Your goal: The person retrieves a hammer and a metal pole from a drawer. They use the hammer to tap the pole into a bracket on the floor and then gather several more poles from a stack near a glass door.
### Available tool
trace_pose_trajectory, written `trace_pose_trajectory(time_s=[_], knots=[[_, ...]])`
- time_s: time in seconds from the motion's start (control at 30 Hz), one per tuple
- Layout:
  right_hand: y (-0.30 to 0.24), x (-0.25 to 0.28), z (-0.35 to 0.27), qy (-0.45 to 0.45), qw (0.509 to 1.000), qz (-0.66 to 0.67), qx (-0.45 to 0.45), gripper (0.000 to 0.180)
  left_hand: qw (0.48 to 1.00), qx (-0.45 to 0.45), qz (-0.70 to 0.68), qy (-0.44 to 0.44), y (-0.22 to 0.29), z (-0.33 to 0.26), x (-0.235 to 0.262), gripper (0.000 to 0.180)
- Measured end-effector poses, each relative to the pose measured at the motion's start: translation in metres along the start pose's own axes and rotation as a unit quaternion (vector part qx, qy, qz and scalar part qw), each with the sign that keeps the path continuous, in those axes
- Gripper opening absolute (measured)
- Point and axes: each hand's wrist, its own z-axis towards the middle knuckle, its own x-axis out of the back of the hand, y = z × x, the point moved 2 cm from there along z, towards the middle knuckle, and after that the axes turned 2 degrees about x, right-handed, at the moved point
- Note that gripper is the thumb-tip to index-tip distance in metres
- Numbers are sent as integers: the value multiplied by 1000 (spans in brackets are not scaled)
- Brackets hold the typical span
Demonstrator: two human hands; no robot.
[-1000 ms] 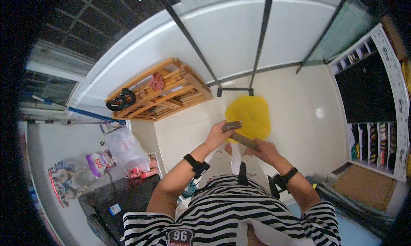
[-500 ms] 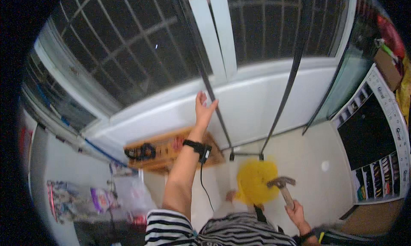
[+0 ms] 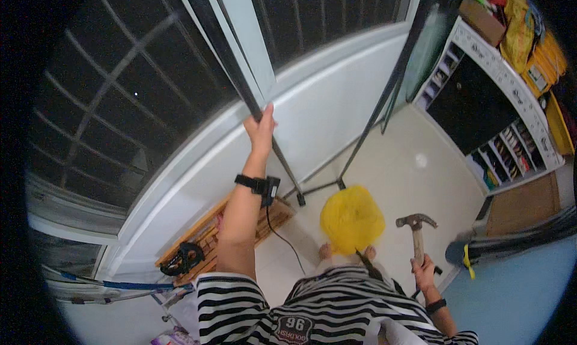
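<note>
My left hand is raised and wrapped around a dark slanted metal pole of a rack frame that stands in front of a white window wall. A black band with a small device sits on that wrist. My right hand is low at my side and grips the wooden handle of a claw hammer, whose metal head points up. A yellow bag lies on the pale floor between my hands, just in front of my feet.
A second dark pole slants down to a base bar on the floor. A wooden slatted pallet with a black item lies at the left. White shelving with small compartments stands at the right. Dark barred windows fill the upper left.
A second ago both hands held the hammer low above the yellow bag. My left hand has since let go, risen and taken hold of the pole; my right hand keeps the hammer.
</note>
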Motion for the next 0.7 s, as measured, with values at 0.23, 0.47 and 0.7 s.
trace_pose_trajectory(time_s=[0.23, 0.47, 0.7], knots=[[25, 3, -15, 3, 998, -13, -59, 24, 999, 25, -32, -17, 35, -9, -45, 37], [38, 20, -31, 12, 999, -27, -36, 19, 998, -16, -62, -27, 107, -44, -71, 40], [53, 61, -33, 26, 999, -20, -6, 17, 996, -49, -70, -2, 162, -85, -91, 33]])
